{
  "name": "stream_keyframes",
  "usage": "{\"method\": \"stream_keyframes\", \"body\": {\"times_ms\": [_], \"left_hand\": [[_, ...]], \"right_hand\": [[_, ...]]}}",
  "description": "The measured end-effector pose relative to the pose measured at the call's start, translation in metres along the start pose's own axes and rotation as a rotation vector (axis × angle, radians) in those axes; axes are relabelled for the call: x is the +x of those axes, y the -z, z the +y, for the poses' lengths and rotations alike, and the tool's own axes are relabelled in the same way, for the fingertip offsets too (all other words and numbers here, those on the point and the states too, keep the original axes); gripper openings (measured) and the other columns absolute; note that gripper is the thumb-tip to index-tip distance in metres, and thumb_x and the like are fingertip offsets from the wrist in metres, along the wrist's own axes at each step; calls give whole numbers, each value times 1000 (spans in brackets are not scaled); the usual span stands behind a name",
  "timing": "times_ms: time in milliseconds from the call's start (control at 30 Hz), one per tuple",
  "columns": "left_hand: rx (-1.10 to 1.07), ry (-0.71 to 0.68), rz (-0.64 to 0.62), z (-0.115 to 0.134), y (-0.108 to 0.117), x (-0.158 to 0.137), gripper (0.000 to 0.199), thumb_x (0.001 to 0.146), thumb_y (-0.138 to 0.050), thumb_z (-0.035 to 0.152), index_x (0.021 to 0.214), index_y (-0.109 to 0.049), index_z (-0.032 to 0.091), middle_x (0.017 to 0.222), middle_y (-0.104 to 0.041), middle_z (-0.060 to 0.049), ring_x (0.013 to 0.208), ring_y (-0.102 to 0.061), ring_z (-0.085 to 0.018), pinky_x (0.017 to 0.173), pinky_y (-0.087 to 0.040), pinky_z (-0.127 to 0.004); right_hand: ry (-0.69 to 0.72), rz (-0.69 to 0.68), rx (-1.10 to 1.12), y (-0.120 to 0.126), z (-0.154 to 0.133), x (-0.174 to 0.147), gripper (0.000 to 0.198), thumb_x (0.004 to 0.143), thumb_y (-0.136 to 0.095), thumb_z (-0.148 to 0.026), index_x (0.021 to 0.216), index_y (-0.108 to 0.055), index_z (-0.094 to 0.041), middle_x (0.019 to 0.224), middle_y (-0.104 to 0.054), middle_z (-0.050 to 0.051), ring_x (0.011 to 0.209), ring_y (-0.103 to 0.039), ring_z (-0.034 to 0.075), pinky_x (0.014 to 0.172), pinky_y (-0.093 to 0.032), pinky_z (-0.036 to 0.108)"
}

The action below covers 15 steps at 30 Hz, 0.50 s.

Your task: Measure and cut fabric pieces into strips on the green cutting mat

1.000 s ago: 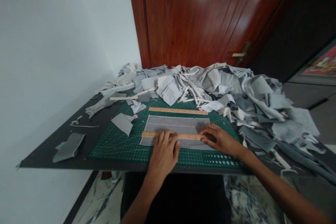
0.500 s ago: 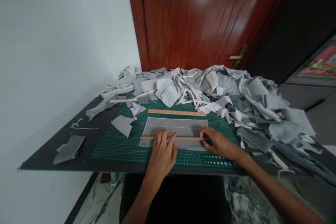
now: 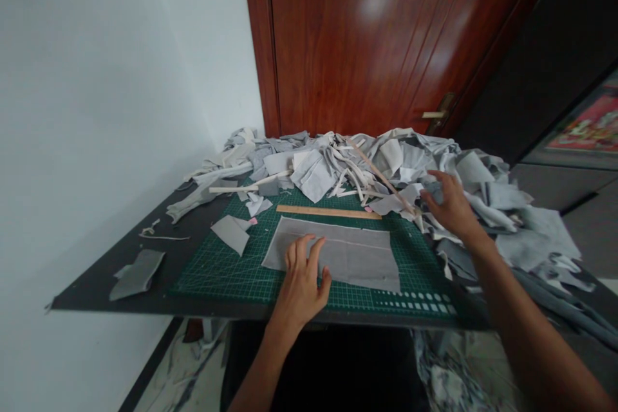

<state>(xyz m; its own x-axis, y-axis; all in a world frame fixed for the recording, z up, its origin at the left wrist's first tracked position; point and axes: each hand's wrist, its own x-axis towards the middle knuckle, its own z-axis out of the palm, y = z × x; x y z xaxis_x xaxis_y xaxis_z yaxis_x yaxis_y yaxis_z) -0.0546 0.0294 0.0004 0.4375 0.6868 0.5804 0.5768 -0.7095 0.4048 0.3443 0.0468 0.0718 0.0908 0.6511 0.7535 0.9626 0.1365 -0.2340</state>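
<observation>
A grey rectangular piece of fabric (image 3: 355, 257) with a pale line across it lies on the green cutting mat (image 3: 212, 280). My left hand (image 3: 304, 280) rests over its near left part, fingers loosely bent and apart, gripping nothing. Raised at the right, by the edge of the scrap heap, my right hand (image 3: 451, 206) is open with thumb and fingers spread. A thin wooden strip (image 3: 379, 174), like a ruler, slants across the scraps just left of that hand, apart from its fingers. Beyond the fabric, a wooden ruler (image 3: 328, 212) lies flat on the mat.
Heaped grey and white cloth scraps (image 3: 318, 170) run along the table's back and right side. Small scraps (image 3: 232, 234) lie on the mat's left, and a folded grey piece (image 3: 138, 273) on the dark table (image 3: 91, 286). A wooden door (image 3: 347, 45) stands behind.
The thin wooden strip has left the fabric and now lies slanted over the scraps. My right hand has moved right and away, letting it go. The fabric's right end has turned toward me.
</observation>
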Motion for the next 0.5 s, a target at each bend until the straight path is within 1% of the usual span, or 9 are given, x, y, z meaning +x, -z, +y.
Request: {"method": "stream_keyframes", "body": {"times_ms": [33, 100, 167, 233, 300, 367, 433, 500], "left_hand": [[11, 3, -22, 0, -2, 0, 49, 99, -51, 19, 147, -45, 17, 142, -47, -17, 132, -45, -34, 114, -40, -57], [31, 2, -67, 1, -5, 0, 52, 97, -53, 17, 148, -44, 18, 142, -47, -16, 132, -45, -34, 115, -40, -56], [46, -6, -101, 1, -6, 0, 53, 96, -54, 17, 149, -44, 18, 142, -48, -15, 133, -45, -34, 115, -41, -55], [58, -11, -121, 1, -7, 0, 53, 97, -54, 17, 149, -45, 18, 141, -49, -15, 132, -45, -33, 114, -41, -55], [65, -10, -135, 0, -8, 0, 52, 97, -54, 17, 149, -45, 17, 140, -50, -15, 131, -46, -34, 114, -42, -55], [66, -8, -140, 0, -8, 0, 52, 97, -54, 18, 148, -45, 17, 139, -50, -15, 130, -46, -33, 113, -42, -55], [63, -8, -141, 0, -8, -1, 52, 97, -54, 18, 148, -45, 18, 139, -51, -15, 130, -47, -33, 113, -43, -55], [63, -4, -137, -1, -8, -1, 52, 96, -54, 18, 148, -45, 18, 139, -52, -15, 130, -47, -33, 113, -43, -55]], "right_hand": [[9, -14, -6, 1, 9, 1, 38, 93, -57, -39, 126, -62, -20, 126, -67, 18, 123, -61, 36, 107, -48, 55], [16, -72, -2, -1, 20, 0, 28, 94, -54, -37, 113, -68, -21, 113, -72, 15, 111, -67, 34, 100, -54, 52], [25, -140, -9, -9, 23, -3, 23, 94, -53, -31, 102, -72, -21, 102, -74, 13, 99, -71, 31, 93, -57, 47], [43, -195, -39, -22, 21, -1, 24, 94, -49, -23, 98, -73, -20, 99, -76, 12, 96, -72, 29, 91, -57, 45], [46, -282, -112, -39, 17, 8, 30, 94, -44, -15, 101, -74, -18, 105, -77, 13, 102, -72, 28, 97, -56, 44], [-8, -432, -242, -55, 14, 21, 38, 95, -40, -9, 111, -74, -15, 116, -76, 15, 112, -71, 25, 103, -53, 40], [-98, -573, -370, -70, 14, 33, 40, 95, -41, -6, 119, -72, -11, 120, -75, 17, 115, -71, 24, 102, -52, 35], [-183, -646, -455, -82, 17, 42, 35, 95, -46, -10, 119, -72, -6, 114, -76, 23, 111, -73, 27, 96, -54, 35]]}}
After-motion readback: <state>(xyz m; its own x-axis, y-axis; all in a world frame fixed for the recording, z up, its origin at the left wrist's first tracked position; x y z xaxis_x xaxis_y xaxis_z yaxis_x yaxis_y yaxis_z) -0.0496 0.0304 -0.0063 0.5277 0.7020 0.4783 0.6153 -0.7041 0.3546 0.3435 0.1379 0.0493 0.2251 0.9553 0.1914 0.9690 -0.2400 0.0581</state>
